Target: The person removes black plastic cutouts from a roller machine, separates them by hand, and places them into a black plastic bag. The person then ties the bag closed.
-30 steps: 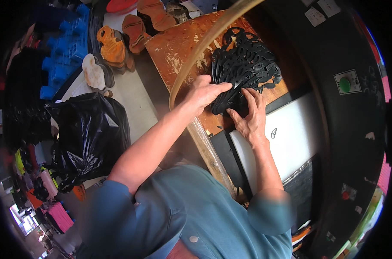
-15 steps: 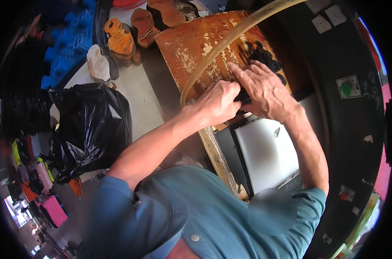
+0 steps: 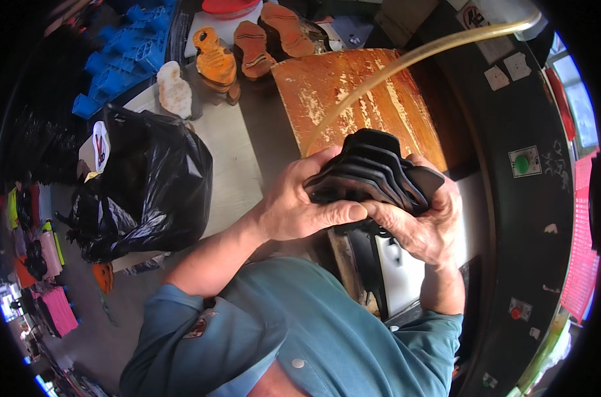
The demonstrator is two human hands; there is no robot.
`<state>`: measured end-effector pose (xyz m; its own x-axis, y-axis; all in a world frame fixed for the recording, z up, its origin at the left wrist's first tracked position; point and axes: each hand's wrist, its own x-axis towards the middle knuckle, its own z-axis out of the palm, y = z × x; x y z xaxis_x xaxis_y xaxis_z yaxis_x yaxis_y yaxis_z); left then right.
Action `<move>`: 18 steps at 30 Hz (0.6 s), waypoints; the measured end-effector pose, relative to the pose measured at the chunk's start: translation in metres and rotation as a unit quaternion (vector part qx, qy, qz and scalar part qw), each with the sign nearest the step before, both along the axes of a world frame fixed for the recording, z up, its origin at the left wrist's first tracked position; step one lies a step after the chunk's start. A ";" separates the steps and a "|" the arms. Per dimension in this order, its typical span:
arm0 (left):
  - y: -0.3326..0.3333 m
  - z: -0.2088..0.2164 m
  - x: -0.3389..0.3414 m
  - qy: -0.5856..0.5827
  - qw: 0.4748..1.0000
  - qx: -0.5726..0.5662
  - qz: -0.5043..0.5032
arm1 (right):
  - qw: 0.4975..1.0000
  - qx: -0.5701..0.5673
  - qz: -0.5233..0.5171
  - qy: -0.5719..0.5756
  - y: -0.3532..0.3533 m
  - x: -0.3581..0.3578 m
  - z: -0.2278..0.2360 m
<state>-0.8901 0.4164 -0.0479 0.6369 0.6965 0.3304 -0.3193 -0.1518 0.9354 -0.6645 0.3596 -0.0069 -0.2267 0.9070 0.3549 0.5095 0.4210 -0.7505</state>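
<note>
Between my two hands is a stack of several thin black cut pieces with curved edges (image 3: 373, 165), fanned slightly apart in layers. My left hand (image 3: 294, 202) grips its left side, the thumb lying along the near edge. My right hand (image 3: 429, 221) is wrapped round the right end, its thumb tip meeting the left thumb. The stack is held up above the near part of a worn orange-brown board (image 3: 346, 86). Most of my fingers are hidden behind the black pieces.
A yellowish hose (image 3: 413, 61) arches over the board. On the left is a black plastic bag (image 3: 158, 192); beyond it stand stacked sole-shaped pieces (image 3: 214, 59) and blue plastic blocks (image 3: 125, 56). A dark machine panel with a green button (image 3: 522, 164) borders the right.
My hands have come off the board toward my body, lifting the black pieces into a stack between them. Both hands have turned, thumbs now on the near side. The view has shifted slightly.
</note>
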 end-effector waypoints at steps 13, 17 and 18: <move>-0.062 -0.001 -0.134 -0.009 0.975 -0.222 0.025 | 0.977 -0.150 0.148 -0.003 0.000 -0.112 0.001; -0.067 -0.009 -0.150 0.025 0.979 -0.199 0.038 | 0.963 -0.156 0.200 0.092 0.005 -0.148 0.000; -0.069 -0.010 -0.157 0.038 0.980 -0.189 0.058 | 0.969 -0.185 0.161 0.030 0.004 -0.160 -0.001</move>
